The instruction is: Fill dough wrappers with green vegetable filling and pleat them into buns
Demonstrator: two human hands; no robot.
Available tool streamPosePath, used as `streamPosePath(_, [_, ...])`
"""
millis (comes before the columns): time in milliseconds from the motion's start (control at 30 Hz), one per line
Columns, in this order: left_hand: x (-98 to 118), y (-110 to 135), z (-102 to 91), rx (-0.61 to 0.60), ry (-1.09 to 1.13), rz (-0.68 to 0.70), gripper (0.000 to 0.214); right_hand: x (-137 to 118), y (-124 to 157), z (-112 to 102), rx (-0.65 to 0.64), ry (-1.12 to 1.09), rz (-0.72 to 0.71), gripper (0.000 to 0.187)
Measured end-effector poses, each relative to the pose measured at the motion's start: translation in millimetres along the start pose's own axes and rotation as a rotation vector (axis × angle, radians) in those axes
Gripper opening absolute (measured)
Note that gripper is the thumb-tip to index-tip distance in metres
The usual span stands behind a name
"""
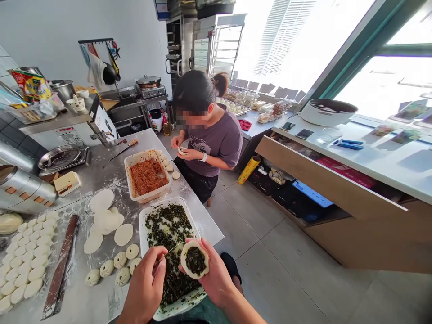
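In my right hand (218, 274) lies a round dough wrapper (183, 259), cupped by the fingers and thumb, with dark green chopped filling (195, 260) in its middle. My left hand (146, 281) is closed around a thin stick-like tool (174, 248) whose tip points toward the wrapper; its full shape is hard to make out. Both hands are above a white tub (142, 229) of the same green filling, partly hidden by them. Several pleated buns (120, 259) sit left of the tub, and flat dough wrappers (123, 234) lie behind them.
A co-worker (216, 135) sits across the corner, pinching a wrapper. Reddish filling fills another tub (127, 173). A rolling pin (62, 265) separates rows of dough pieces (29, 256) from the wrappers. A knife (123, 149) lies farther back. An open drawer (330, 173) juts out at right.
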State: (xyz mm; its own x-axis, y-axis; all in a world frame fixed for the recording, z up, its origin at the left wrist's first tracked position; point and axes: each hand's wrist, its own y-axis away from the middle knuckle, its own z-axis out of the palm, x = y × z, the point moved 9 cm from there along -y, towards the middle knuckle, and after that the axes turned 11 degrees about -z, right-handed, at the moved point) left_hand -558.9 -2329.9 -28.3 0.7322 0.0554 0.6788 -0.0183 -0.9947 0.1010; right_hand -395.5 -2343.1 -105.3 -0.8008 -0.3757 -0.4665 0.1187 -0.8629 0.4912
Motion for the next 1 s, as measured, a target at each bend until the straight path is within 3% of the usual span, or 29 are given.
streamPosePath(100, [5.1,-16.7,6.8,-0.215,0.154,-0.138,0.031,11.1,12.7,17.8,-0.160,0.047,0.123,0.049])
streamPosePath(200, [13.6,-21.9,19.3,-0.366,0.189,-0.188,0.034,15.7,19.9,21.5,-0.223,0.097,0.118,0.044])
streamPosePath(333, [20.2,-15.3,16.8,-0.248,0.172,-0.146,0.032,14.8,19.6,13.9,-0.266,0.198,-0.024,0.031])
streamPosePath(467, [29.8,-6.6,21.9,-0.239,0.157,-0.032,0.026,17.1,15.6,7.9,-0.278,0.247,-0.112,0.028])
streamPosePath(800, [33.5,-1.5,25.1,-0.213,0.083,0.090,0.027,2.0,20.8,22.0,-0.314,0.437,-0.182,0.032])
streamPosePath(1000, [42.5,4.4,23.2,-0.174,-0.066,0.208,0.025,-4.1,17.8,19.5,-0.323,0.571,-0.224,0.027])
